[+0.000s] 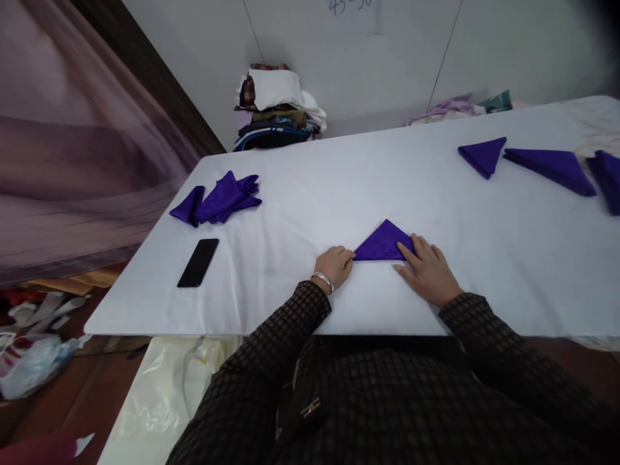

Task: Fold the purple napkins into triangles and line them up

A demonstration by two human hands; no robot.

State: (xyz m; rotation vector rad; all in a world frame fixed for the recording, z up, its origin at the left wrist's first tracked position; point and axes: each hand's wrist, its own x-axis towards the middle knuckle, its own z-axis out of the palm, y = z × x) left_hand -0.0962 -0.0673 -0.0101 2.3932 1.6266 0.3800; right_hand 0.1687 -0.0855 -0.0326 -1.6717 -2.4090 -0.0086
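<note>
A purple cloth napkin (380, 244), folded into a triangle, lies flat on the white-covered table (300, 194) in front of me. Its long edge faces my body and its peak points away. At the left corner, my left hand (335, 265) has its fingers curled together, pinching the tip of the cloth; a silver bracelet circles that wrist. My right hand (429, 268) is spread over the right corner, with some fingertips pressing on the fabric and the thumb on the table just below it. The right corner is hidden under those fingers.
A purple cloth pile (225, 199) and a black phone (198, 263) lie at left. Folded purple pieces (483, 157) rest at far right. Stacked clothes (278, 110) stand behind the table's back edge. A pink curtain (87, 142) hangs at left.
</note>
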